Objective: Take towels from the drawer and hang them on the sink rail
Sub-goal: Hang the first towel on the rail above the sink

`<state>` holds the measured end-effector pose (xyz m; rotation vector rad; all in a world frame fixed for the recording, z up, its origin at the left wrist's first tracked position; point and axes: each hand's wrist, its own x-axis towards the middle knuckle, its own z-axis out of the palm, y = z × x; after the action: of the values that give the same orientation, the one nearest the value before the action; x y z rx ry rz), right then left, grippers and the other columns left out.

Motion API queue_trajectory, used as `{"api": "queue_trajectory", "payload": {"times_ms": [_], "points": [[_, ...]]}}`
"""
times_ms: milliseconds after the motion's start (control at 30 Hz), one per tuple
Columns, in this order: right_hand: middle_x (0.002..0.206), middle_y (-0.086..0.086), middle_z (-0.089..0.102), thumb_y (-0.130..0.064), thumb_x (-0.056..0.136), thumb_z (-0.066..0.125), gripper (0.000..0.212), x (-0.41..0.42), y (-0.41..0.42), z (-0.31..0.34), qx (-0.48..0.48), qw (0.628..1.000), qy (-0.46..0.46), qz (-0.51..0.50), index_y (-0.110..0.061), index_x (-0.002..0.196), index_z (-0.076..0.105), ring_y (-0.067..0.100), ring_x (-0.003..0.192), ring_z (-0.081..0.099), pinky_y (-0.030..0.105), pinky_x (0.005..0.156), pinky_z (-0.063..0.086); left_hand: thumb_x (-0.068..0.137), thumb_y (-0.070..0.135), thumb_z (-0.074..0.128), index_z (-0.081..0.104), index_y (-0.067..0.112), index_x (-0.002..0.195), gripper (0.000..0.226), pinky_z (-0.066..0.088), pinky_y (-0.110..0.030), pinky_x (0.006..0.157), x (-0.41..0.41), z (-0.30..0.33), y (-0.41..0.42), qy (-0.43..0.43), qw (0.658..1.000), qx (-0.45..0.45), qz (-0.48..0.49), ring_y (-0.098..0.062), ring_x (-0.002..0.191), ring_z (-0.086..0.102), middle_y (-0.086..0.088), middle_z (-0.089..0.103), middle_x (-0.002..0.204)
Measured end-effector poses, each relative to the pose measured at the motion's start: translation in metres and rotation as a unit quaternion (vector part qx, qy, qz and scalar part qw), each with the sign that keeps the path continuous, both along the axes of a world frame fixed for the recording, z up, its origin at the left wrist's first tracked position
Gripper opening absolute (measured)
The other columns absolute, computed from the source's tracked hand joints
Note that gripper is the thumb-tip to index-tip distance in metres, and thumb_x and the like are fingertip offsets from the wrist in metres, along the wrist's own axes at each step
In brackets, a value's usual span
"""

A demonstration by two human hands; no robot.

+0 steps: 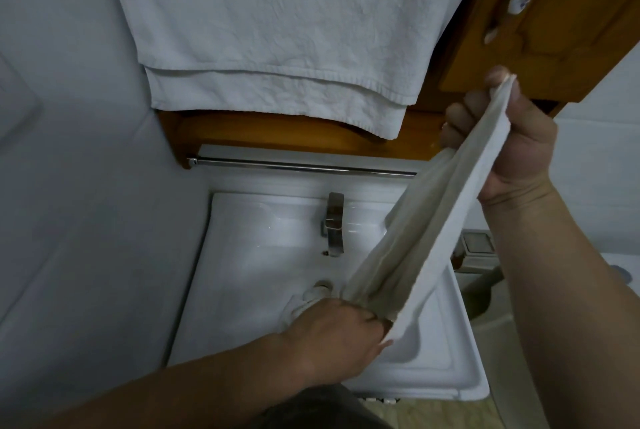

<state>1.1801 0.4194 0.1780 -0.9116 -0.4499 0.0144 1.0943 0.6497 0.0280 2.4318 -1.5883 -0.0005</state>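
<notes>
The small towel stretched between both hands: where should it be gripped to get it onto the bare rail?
Probably keep the two end grips. The small towel is bunched into a taut strip from the right hand high to the left hand low over the sink. Spread the fingers along each short edge, then come at the rail from above and in front.

Held towel (426, 221): off-white cloth, matt, soft folds
Hanging towel (277, 30): white cloth, matt, wrinkled
Sink (263, 255): white, glossy, smooth
Rail (301, 167): shiny metal
Faucet (334, 221): polished metal
Cabinet (561, 30): varnished brown wood
</notes>
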Motion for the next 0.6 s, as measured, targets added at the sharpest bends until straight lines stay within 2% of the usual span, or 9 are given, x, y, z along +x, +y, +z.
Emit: {"api": "queue_trajectory", "payload": {"times_ms": [67, 167, 233, 300, 367, 433, 500, 533, 600], "points": [[0.054, -0.011, 0.047, -0.032, 0.086, 0.07, 0.01, 0.002, 0.0, -0.002, 0.012, 0.999, 0.008, -0.038, -0.023, 0.089, 0.069, 0.006, 0.05, 0.036, 0.019, 0.046, 0.035, 0.086, 0.043, 0.061, 0.063, 0.023, 0.07, 0.025, 0.046, -0.02, 0.042, -0.001, -0.007, -0.002, -0.015, 1.0, -0.011, 0.006, -0.011, 0.045, 0.057, 0.007, 0.061, 0.057], [0.055, -0.01, 0.049, -0.033, 0.085, 0.071, 0.009, 0.003, -0.001, -0.006, 0.034, 0.995, 0.015, -0.087, -0.024, 0.086, 0.07, 0.006, 0.05, 0.038, 0.02, 0.046, 0.036, 0.079, 0.042, 0.072, 0.065, 0.027, 0.068, 0.02, 0.049, -0.019, 0.047, 0.0, -0.01, -0.003, -0.013, 0.998, -0.018, 0.051, -0.006, 0.046, 0.055, 0.011, 0.062, 0.058], [0.056, -0.01, 0.049, -0.033, 0.086, 0.069, 0.009, 0.005, -0.003, -0.009, 0.042, 0.994, 0.013, -0.098, -0.024, 0.086, 0.07, 0.006, 0.05, 0.037, 0.02, 0.046, 0.035, 0.089, 0.042, 0.063, 0.068, 0.026, 0.077, 0.021, 0.052, -0.023, 0.056, 0.003, -0.013, -0.001, 0.011, 0.995, -0.045, 0.083, -0.008, 0.058, 0.059, 0.01, 0.066, 0.068], [0.055, -0.01, 0.048, -0.032, 0.087, 0.069, 0.009, 0.006, -0.004, -0.01, 0.047, 0.994, 0.012, -0.094, -0.023, 0.087, 0.069, 0.006, 0.05, 0.035, 0.02, 0.046, 0.033, 0.1, 0.045, 0.046, 0.07, 0.023, 0.098, 0.032, 0.048, -0.023, 0.071, 0.005, -0.008, 0.001, 0.05, 0.989, -0.051, 0.128, -0.011, 0.085, 0.059, 0.006, 0.067, 0.095], [0.054, -0.01, 0.047, -0.031, 0.088, 0.069, 0.008, 0.008, -0.003, -0.011, 0.057, 0.996, 0.01, -0.072, -0.023, 0.088, 0.068, 0.007, 0.05, 0.033, 0.02, 0.045, 0.031, 0.101, 0.047, 0.038, 0.067, 0.023, 0.117, 0.04, 0.037, -0.02, 0.088, 0.011, -0.005, 0.003, 0.083, 0.979, -0.056, 0.178, -0.012, 0.117, 0.044, 0.005, 0.05, 0.13], [0.054, -0.009, 0.046, -0.029, 0.088, 0.07, 0.008, 0.007, 0.0, -0.01, 0.067, 0.997, 0.014, -0.045, -0.021, 0.089, 0.068, 0.008, 0.05, 0.03, 0.02, 0.044, 0.031, 0.099, 0.05, 0.041, 0.064, 0.031, 0.122, 0.038, 0.026, -0.024, 0.105, 0.017, -0.001, 0.004, 0.102, 0.969, -0.062, 0.214, -0.016, 0.142, 0.017, 0.007, 0.016, 0.157], [0.054, -0.008, 0.047, -0.027, 0.088, 0.07, 0.008, 0.008, 0.004, -0.007, 0.067, 0.998, 0.013, -0.019, -0.019, 0.089, 0.068, 0.009, 0.051, 0.029, 0.02, 0.044, 0.032, 0.098, 0.053, 0.04, 0.062, 0.038, 0.124, 0.037, 0.013, -0.036, 0.115, 0.026, 0.002, 0.003, 0.129, 0.962, -0.043, 0.239, -0.02, 0.148, -0.013, 0.013, -0.017, 0.161], [0.054, -0.007, 0.048, -0.026, 0.088, 0.07, 0.008, 0.009, 0.005, -0.006, 0.07, 0.997, 0.009, -0.002, -0.018, 0.09, 0.068, 0.009, 0.05, 0.028, 0.02, 0.044, 0.033, 0.098, 0.055, 0.039, 0.062, 0.04, 0.125, 0.038, 0.008, -0.041, 0.117, 0.031, 0.002, 0.002, 0.162, 0.954, -0.026, 0.251, -0.019, 0.147, -0.023, 0.016, -0.025, 0.159], [0.054, -0.006, 0.049, -0.024, 0.088, 0.071, 0.008, 0.009, 0.009, -0.004, 0.09, 0.995, 0.007, 0.037, -0.016, 0.09, 0.068, 0.009, 0.05, 0.028, 0.021, 0.043, 0.033, 0.097, 0.057, 0.039, 0.066, 0.04, 0.12, 0.04, 0.002, -0.045, 0.12, 0.042, -0.001, 0.002, 0.229, 0.934, -0.019, 0.274, -0.015, 0.144, -0.03, 0.02, -0.025, 0.158]]}}
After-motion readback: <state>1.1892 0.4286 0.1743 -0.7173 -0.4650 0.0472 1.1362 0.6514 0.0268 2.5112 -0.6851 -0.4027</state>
